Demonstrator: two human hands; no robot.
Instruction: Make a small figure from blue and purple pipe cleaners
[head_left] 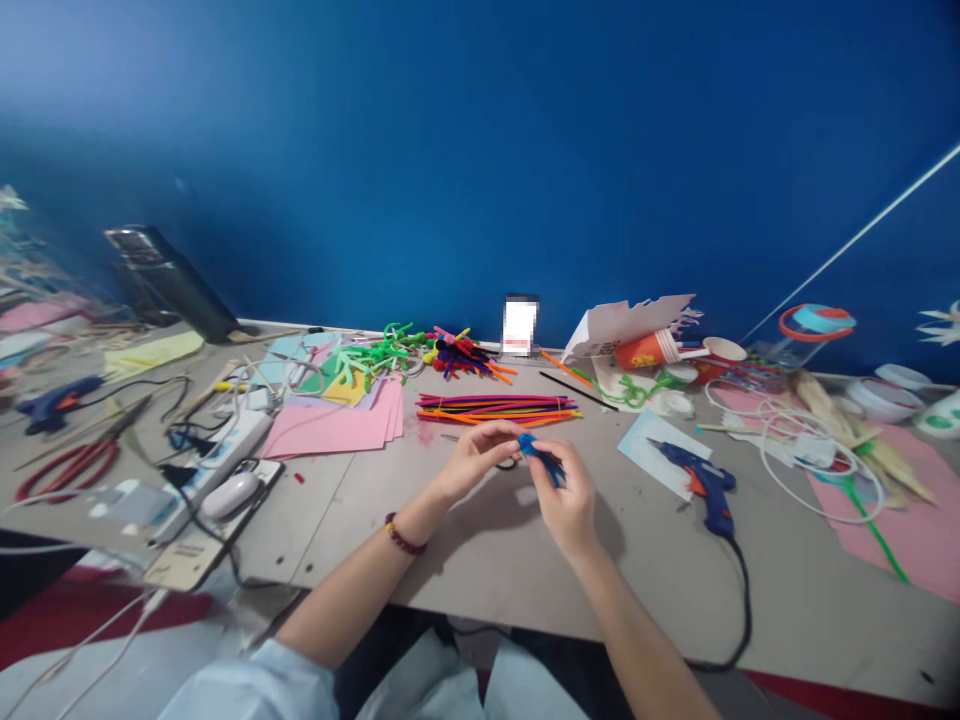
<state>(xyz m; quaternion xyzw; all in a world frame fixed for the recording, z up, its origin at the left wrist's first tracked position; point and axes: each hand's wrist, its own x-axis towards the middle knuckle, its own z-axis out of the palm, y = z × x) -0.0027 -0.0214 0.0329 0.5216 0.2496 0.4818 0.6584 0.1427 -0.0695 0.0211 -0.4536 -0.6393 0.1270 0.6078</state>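
A small bunched piece of blue pipe cleaner [527, 443] is held above the front middle of the table, between my two hands. My left hand [476, 462] pinches its left side with thumb and forefinger. On the other side, my right hand [568, 492] closes round it, and more of the blue shows below the fingers. Just beyond the hands lies a bundle of pipe cleaners [499, 407] in orange, purple and yellow. A dark loop and a thin metal tip show behind my left hand, mostly hidden by it.
A blue glue gun [694, 475] lies at right on light blue paper, its cable trailing forward. Pink paper [337, 430], green pipe-cleaner pieces [375, 355] and a phone [520, 325] stand or lie behind. At left are red-handled scissors [71, 470] and a power strip [217, 460].
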